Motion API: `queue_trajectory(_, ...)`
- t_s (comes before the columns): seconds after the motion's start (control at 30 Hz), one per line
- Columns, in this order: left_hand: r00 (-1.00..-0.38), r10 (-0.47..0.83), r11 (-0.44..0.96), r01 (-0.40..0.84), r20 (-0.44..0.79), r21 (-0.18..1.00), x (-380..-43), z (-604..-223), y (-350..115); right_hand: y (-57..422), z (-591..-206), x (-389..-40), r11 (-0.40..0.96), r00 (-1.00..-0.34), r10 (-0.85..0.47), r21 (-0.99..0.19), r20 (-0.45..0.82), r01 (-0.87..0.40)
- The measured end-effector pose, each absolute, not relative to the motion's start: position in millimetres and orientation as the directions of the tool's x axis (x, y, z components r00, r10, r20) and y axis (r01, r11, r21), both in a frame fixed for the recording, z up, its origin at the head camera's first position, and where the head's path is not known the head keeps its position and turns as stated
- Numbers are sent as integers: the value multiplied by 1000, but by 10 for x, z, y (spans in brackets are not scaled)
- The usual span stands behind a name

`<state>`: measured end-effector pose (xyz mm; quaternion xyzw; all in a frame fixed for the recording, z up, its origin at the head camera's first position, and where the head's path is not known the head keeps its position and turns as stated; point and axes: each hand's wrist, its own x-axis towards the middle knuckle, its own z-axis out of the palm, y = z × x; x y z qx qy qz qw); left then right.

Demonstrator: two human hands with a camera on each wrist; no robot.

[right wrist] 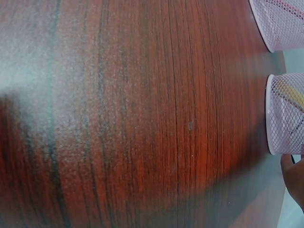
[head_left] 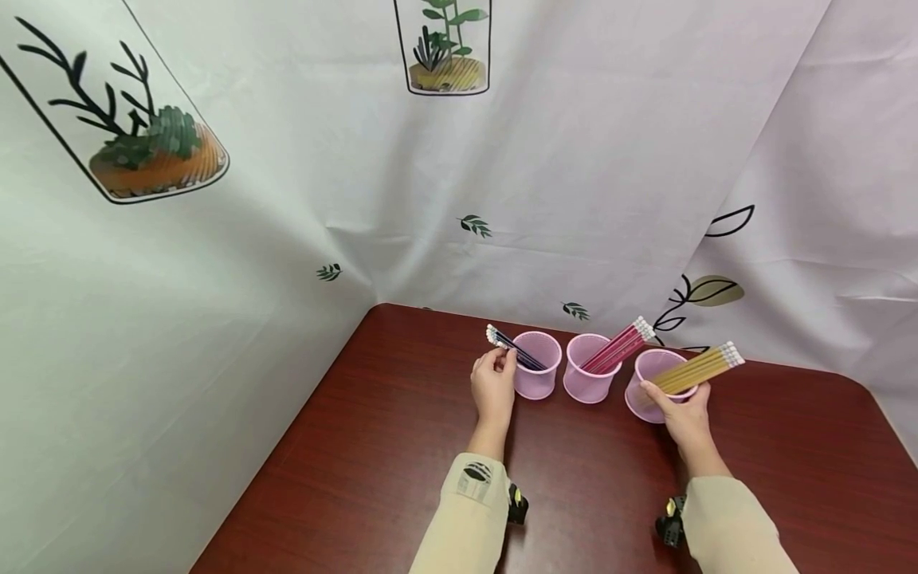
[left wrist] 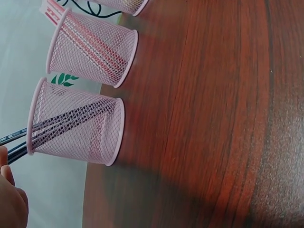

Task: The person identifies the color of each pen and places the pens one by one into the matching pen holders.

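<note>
Three pink mesh pencil cups stand in a row. The left cup (head_left: pixel 535 381) holds dark pencils (head_left: pixel 527 359) with white ends, leaning left over its rim. My left hand (head_left: pixel 493 387) has curled fingers at their upper ends and pinches them; in the left wrist view fingertips (left wrist: pixel 4 156) meet the dark pencils (left wrist: pixel 61 124). In the middle cup (head_left: pixel 586 383) red pencils (head_left: pixel 618 347) lean right. Yellow pencils (head_left: pixel 696 369) lean right in the right cup (head_left: pixel 643 399). My right hand (head_left: pixel 684 418) grips this cup, thumb across its front near the rim; its other fingers are mostly hidden.
The cups stand near the back edge of a dark red wooden table (head_left: pixel 588 478). A white cloth (head_left: pixel 402 183) printed with plants hangs behind and to the left. Dark devices (head_left: pixel 670 522) are worn at both wrists.
</note>
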<state>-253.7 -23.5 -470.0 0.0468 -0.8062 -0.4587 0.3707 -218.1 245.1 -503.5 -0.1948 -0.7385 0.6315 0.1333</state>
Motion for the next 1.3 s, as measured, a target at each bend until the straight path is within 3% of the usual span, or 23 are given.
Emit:
queue_trajectory(0.33,-751,-449,564,181,483,806,-2516,-4718,-278,2532,-5151,-2227,143,-896,443,-985,-22,95)
queue_trajectory(0.83,-797,-392,527,216,460,822,-2499,-4817,-297,2529,-5239,-2263,140,-892,452,-985,-22,96)
queue_trajectory(1.0,-790,-358,514,279,498,811,-2485,-4790,-261,2628,-5382,-2285,137,-895,445,-987,-14,84)
queue_trajectory(1.17,-769,-284,517,381,573,767,-2472,-4623,-240,2644,-5231,-2164,171,-897,442,-983,10,73)
queue_trajectory(1.3,-737,-229,515,463,636,722,-2504,-4399,-327,2751,-5015,-2124,62,-879,476,-998,34,-6)
